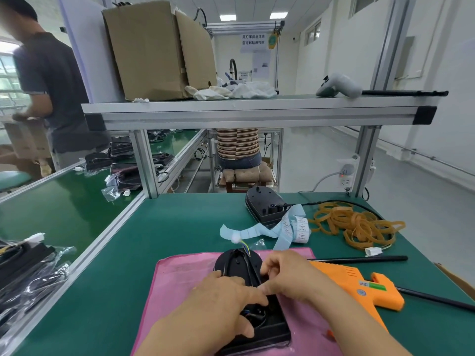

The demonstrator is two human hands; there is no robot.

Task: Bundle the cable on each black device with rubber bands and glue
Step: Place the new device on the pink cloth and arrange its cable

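A black device (239, 263) lies on a pink cloth (177, 273) at the near edge of the green table. Its black cable (248, 263) runs along its top, with coloured wire ends at the far tip. My left hand (226, 299) lies over the device's middle, fingers curled down onto the cable near a coil of wires. My right hand (285, 273) pinches the cable from the right side. A second black device (264, 204) sits farther back. A heap of tan rubber bands (357, 224) lies at the right. An orange glue gun (359, 289) rests beside my right forearm.
A strip of pale blue labels (280, 229) curls between the two devices. A black rod (359, 258) lies behind the glue gun. Bagged black parts (30, 273) crowd the conveyor at left. A metal shelf (257, 109) with a cardboard box (154, 52) hangs overhead. Two people are behind.
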